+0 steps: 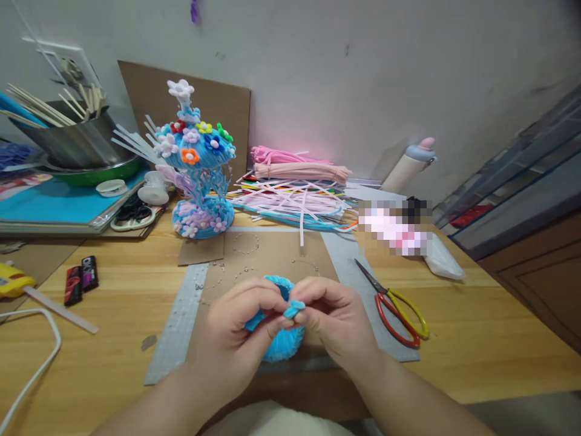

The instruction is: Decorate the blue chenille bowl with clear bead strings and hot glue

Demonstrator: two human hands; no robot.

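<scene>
Between the fingertips of my left hand (247, 321) and my right hand (333, 315) is a small folded piece of light-blue pipe cleaner (295, 309). Both hands pinch it, thumb against forefinger. Just below and behind it sits a round, hollow light-blue pipe-cleaner piece (282, 348), partly covered by my left hand. It rests over a brown cardboard sheet (267, 254) on a grey cutting mat (175, 339). Beyond my hands stands a blue pipe-cleaner ornament (202, 154) decorated with colourful flowers.
Red-and-yellow-handled scissors (399, 315) lie on the right. Bundles of pipe cleaners (295, 181) are piled against the wall. On the left are a yellow glue gun (16, 281), a white cable (54, 339), black-handled scissors (131, 215) and a metal pot (82, 142) holding sticks.
</scene>
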